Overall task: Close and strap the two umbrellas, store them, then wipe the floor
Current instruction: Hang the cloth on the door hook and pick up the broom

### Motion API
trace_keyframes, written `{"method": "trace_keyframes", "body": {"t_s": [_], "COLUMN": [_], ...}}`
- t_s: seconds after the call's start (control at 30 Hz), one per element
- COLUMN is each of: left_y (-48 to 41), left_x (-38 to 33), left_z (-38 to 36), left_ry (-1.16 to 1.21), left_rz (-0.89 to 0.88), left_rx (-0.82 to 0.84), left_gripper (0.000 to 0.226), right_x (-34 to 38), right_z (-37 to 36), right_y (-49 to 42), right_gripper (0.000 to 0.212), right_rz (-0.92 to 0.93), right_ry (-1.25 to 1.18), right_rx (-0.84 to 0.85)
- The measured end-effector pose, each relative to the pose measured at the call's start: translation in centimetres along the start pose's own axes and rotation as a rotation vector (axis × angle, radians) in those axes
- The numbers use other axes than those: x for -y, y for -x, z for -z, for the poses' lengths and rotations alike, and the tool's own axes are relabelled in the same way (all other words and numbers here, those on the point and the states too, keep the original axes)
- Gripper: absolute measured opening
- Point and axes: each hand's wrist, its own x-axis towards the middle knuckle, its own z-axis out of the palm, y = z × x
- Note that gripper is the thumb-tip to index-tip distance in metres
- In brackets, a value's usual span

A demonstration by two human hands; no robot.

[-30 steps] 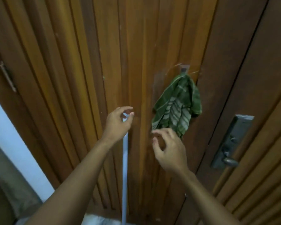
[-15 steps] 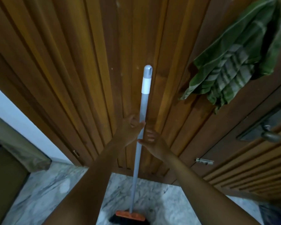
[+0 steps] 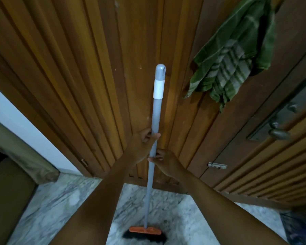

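Note:
A broom with a long grey handle stands upright in front of the wooden door. Its orange head with black bristles rests on the marble floor. My left hand is closed around the handle about halfway up. Just below it, my right hand grips the same handle with thumb and fingers. No umbrella is in view.
A green striped cloth hangs on the door at upper right. A metal door handle and lock plate sit at the right, a small latch below. A white wall and brown furniture are at the left.
The view has tilted down from the door to the floor. My left hand slid down from the handle's top to its middle, and my right hand closed on the handle.

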Motion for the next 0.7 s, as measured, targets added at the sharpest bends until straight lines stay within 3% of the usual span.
{"method": "trace_keyframes", "body": {"t_s": [0.13,0.23,0.37,0.53,0.7], "left_y": [3.3,6.0,9.5,14.2,19.3], "left_x": [-3.9,-7.1,-12.6,-19.9,-26.7], "left_z": [-1.9,-4.1,-8.6,-15.9,-24.9], "left_ry": [-0.038,-0.037,0.045,0.087,0.101], "left_rz": [-0.094,-0.178,-0.238,-0.408,-0.534], "left_rx": [0.024,0.042,0.073,0.199,0.348], "left_gripper": [0.026,0.034,0.007,0.017,0.023], "right_x": [0.1,-0.3,-0.9,-2.1,-5.5], "right_z": [2.7,5.6,10.8,17.7,24.2], "right_y": [4.6,9.0,16.0,26.3,36.8], "right_gripper": [0.032,0.033,0.015,0.045,0.046], "right_rz": [0.075,0.071,0.133,0.199,0.153], "right_ry": [-0.003,0.02,0.086,0.154,0.206], "right_rx": [-0.007,-0.042,-0.079,-0.24,-0.44]}}
